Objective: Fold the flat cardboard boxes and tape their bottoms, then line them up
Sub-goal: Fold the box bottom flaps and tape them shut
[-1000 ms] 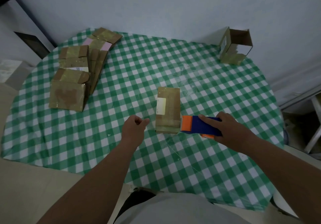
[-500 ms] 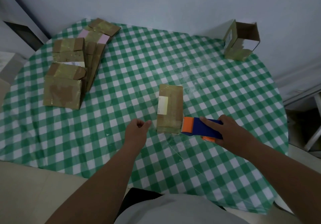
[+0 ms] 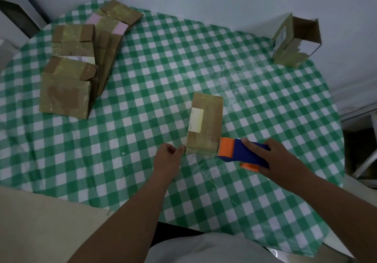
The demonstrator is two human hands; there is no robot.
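Observation:
A cardboard box (image 3: 205,123) with a pale label lies on the green checked table (image 3: 163,79), a little beyond my hands. My right hand (image 3: 279,160) grips a blue and orange tape dispenser (image 3: 240,152), its orange head against the box's near right corner. My left hand (image 3: 169,158) is curled at the box's near left corner, thumb and finger pinching the end of a clear tape strip stretched across to the dispenser.
A stack of flat cardboard boxes (image 3: 69,68) lies at the table's far left. One folded box (image 3: 295,42) lies on its side at the far right, by the wall. A metal frame (image 3: 367,160) stands off the table's right edge.
Both hands stay at the box's near end; my left hand has edged closer to its corner. The view has shifted slightly.

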